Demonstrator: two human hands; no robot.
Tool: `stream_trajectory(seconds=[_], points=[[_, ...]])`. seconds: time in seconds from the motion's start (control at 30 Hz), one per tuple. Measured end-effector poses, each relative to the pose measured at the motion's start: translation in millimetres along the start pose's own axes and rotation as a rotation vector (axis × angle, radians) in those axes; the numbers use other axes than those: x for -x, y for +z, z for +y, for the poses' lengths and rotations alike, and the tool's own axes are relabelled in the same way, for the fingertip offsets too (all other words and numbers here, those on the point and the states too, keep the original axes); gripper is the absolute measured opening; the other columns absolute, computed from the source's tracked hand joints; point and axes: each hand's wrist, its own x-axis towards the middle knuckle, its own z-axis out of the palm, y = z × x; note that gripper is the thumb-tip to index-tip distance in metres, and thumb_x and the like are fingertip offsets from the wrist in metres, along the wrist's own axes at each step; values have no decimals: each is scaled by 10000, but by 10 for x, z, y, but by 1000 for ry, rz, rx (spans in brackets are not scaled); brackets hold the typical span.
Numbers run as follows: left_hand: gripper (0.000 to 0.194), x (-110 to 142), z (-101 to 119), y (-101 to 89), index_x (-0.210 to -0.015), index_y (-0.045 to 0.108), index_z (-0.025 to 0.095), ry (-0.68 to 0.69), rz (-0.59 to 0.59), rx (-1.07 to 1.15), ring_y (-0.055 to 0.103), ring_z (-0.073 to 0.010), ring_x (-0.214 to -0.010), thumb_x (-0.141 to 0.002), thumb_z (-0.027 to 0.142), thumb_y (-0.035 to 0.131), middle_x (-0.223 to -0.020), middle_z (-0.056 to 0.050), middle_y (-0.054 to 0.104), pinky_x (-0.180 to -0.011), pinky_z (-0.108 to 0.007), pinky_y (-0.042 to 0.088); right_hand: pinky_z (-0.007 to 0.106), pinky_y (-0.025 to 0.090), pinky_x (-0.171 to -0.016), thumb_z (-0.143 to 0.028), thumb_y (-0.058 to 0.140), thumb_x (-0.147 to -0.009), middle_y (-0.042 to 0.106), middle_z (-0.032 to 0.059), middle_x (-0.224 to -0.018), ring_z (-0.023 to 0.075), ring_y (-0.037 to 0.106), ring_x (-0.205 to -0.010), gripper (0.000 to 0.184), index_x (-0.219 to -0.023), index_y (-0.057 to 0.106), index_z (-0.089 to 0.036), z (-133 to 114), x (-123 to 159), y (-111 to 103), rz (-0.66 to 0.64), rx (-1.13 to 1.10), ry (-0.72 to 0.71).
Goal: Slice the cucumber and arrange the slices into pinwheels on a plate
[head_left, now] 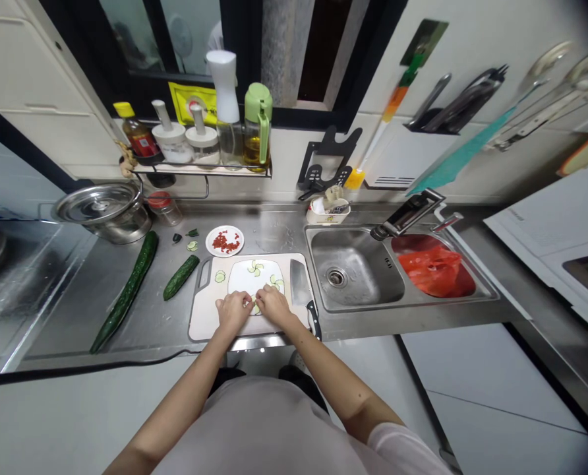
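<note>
My left hand (233, 309) and my right hand (273, 303) meet at the near edge of a white plate (254, 278) on a pale cutting board (205, 316). Both hands have fingers curled in a pinch around a cucumber slice (256, 308) between them. More cucumber slices (255, 266) lie arranged in small groups on the plate, and one slice (219, 276) rests on the board to the left. A cleaver (300, 284) lies on the board's right side, handle toward me.
A long cucumber (126, 290) and a short one (180, 277) lie left of the board. A small dish of red bits (225, 241) sits behind it. A steel pot (103, 211) stands at left, the sink (356, 274) with a red basin (435, 270) at right.
</note>
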Motion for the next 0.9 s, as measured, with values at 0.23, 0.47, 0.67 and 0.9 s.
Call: stream_trajectory(seconds=[0.23,0.47,0.67,0.9], points=[[160,-3,18,-19,-849,678,243,-9,-15,9,585,-255,-973,-813,326,547,-943,-53,696,-859,-409,289,284,392,-797,-259,476,-949,597,90,-1057,204,509,-1014,191,-983,651,-190,54,58,34,10,-1,17],[169,-38,5,-13,-845,682,251,-16,-21,50,592,-241,-957,-811,362,559,-934,-40,705,-857,-404,295,286,399,-779,-232,451,-951,607,97,-1052,212,516,-1001,215,-989,658,-190,71,52,51,7,69,-11],[157,-55,-12,14,-834,684,251,-14,-15,26,594,-237,-937,-810,352,567,-913,-37,701,-853,-405,293,293,406,-787,-204,427,-957,607,111,-1061,218,521,-1003,243,-995,666,-186,57,49,0,-5,121,-50],[163,-45,-5,13,-853,687,259,-12,-19,22,591,-241,-947,-814,366,569,-938,-42,709,-853,-397,300,289,403,-782,-217,432,-957,608,106,-1042,217,519,-1004,234,-982,662,-188,51,68,-19,2,84,-34]])
